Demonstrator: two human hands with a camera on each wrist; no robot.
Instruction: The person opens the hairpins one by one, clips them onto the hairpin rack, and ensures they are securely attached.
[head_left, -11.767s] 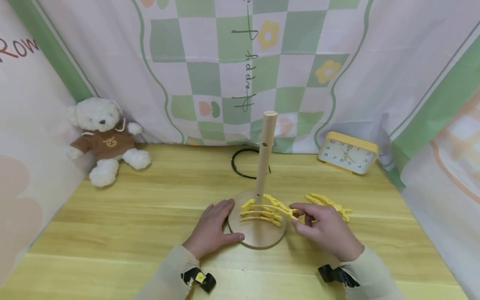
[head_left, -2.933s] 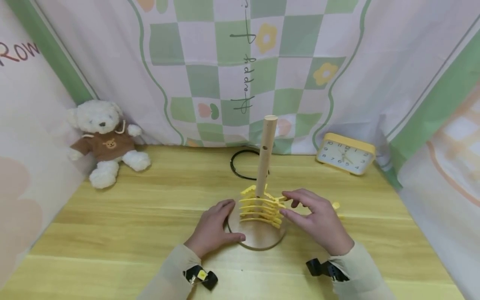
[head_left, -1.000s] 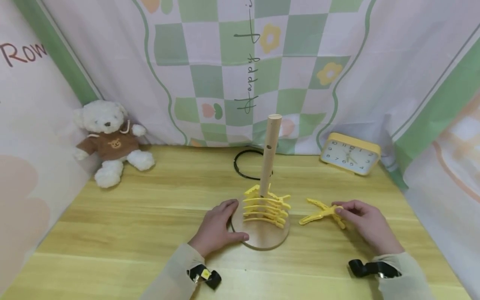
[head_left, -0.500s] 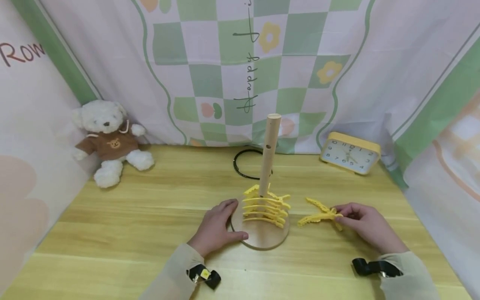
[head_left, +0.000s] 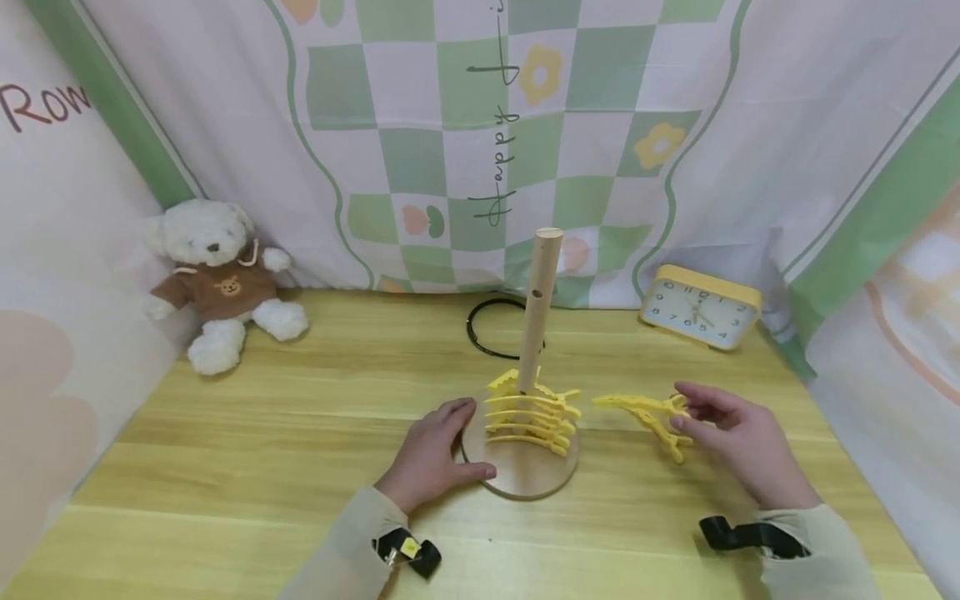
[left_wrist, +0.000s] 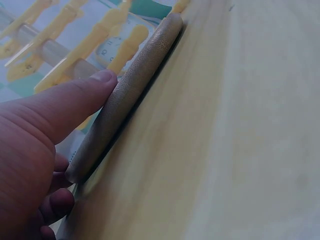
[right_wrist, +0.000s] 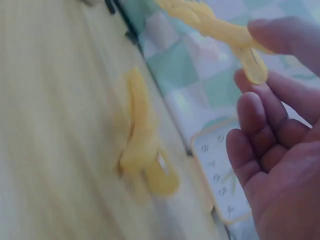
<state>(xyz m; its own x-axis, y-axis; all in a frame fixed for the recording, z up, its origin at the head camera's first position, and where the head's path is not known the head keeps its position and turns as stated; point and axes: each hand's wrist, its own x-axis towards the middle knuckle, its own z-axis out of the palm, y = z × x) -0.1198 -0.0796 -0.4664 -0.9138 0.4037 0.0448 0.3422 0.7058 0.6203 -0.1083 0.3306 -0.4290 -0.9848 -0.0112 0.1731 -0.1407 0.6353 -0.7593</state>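
Observation:
My left hand (head_left: 438,460) rests at the left edge of the wooden stand's round base (head_left: 519,475), its straight thumb touching the rim (left_wrist: 132,85) in the left wrist view. A wooden post (head_left: 542,308) rises from the base, and several yellow alligator hair clips (head_left: 528,423) are clamped on it low down, one above another. To the right, my right hand (head_left: 738,442) pinches a yellow hair clip (right_wrist: 210,22) by its tail end between thumb and fingers, raised off the table. Another yellow hair clip (right_wrist: 145,145) lies on the table beneath it.
A black ring-shaped band (head_left: 480,337) lies behind the post. At the back right stands a yellow-framed clock (head_left: 697,307), and at the back left sits a white teddy bear (head_left: 217,283) in a brown top. A patterned cloth (head_left: 420,83) hangs behind the table (head_left: 262,467).
Earlier, the right hand was at the clips on the post, then moved right to two crossed clips. Now one of those is lifted and turned. More clips sit on the post; the left hand stays put.

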